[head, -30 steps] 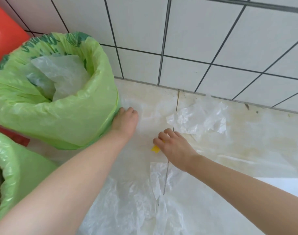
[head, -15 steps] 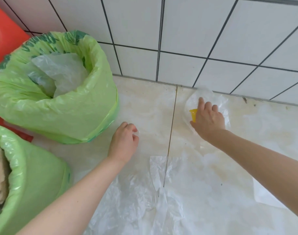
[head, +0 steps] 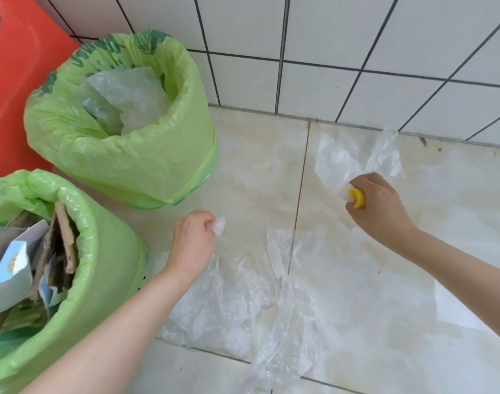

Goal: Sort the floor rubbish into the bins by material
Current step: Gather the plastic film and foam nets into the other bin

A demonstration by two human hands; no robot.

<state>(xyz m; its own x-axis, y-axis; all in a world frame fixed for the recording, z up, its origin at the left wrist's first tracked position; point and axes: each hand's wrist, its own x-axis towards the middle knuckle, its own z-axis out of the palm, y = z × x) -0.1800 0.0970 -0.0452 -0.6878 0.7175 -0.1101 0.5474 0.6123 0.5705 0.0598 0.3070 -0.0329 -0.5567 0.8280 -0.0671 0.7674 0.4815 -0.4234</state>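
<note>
My left hand [head: 193, 240] is closed on a corner of a large clear plastic sheet [head: 223, 302] that spreads over the floor below it. My right hand [head: 378, 207] grips a small yellow piece [head: 358, 198] together with a crumpled clear plastic bag [head: 336, 163] lying near the wall. A bin with a green liner [head: 123, 163] at the upper left holds clear plastic film [head: 129, 100]. A second green-lined bin [head: 101, 280] at the lower left holds cardboard and paper [head: 30, 265].
A white tiled wall [head: 328, 52] borders the floor at the back. A red plastic object [head: 13, 66] stands behind the bins at the far left. More clear film strips [head: 282, 345] trail toward the bottom edge. A white sheet [head: 456, 308] lies on the floor at right.
My right hand went from the floor seam up to the crumpled bag by the wall, carrying the yellow piece, and has closed on the bag. My left hand pinched the sheet's corner.
</note>
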